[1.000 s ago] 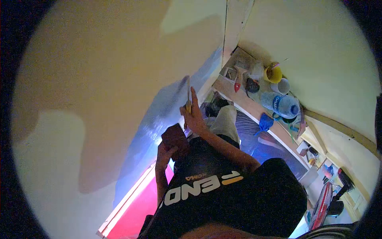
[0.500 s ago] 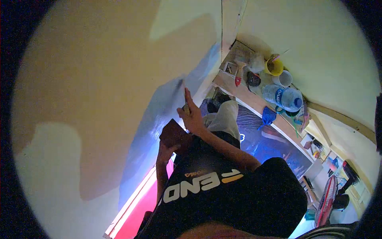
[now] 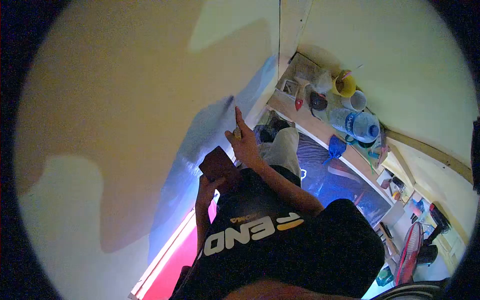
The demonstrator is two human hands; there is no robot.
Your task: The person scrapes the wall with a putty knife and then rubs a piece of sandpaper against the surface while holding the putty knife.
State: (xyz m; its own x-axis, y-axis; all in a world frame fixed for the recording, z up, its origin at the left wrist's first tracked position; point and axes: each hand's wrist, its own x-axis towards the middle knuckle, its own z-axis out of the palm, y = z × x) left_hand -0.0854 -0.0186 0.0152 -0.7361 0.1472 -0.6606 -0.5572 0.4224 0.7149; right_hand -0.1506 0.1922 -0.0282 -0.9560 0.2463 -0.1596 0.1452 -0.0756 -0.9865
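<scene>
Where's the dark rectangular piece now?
In the head view, the dark rectangular piece is in the left hand, left of centre, near the right hand.

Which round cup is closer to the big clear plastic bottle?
The round white cup: it sits right beside the clear plastic bottle, while the round yellow cup is farther away.

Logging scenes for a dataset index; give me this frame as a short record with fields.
left hand: holding dark brown rectangular block
right hand: holding slim tool with yellowish handle, index finger extended; exact tool type unclear
surface ahead: cream-coloured smooth wall, partly in shadow; tool contact unclear
brown wooden shelf: yellow round cup, white round cup, clear plastic bottle with blue label
</scene>
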